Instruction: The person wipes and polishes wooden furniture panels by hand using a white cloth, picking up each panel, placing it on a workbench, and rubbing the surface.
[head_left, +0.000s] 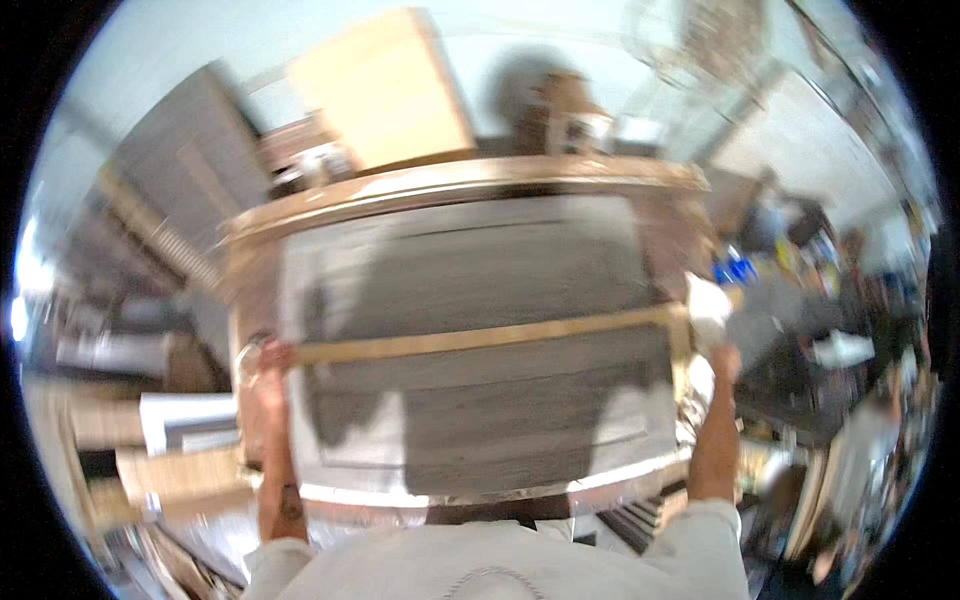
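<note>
A long tan wooden-looking strip [480, 338] crosses a large grey framed panel [520, 265], rising slightly to the right. At the panel's left edge, my left hand [268, 362] is closed around the strip's left end. My right hand [724, 364] is by the panel's right edge, just beyond the strip's other end. Blur smears its fingers, so its grip cannot be made out. White crumpled material [708, 302] lies beside that hand. Shadows of my head and arms fall across the panel.
Behind the panel lean a light wooden board [385, 90] and a grey board [190, 140]. Stacked wooden pieces [180, 478] are at the left. A dark surface [790, 350] with clutter and a blue item [735, 268] stands at the right. A pale board [810, 150] leans far right.
</note>
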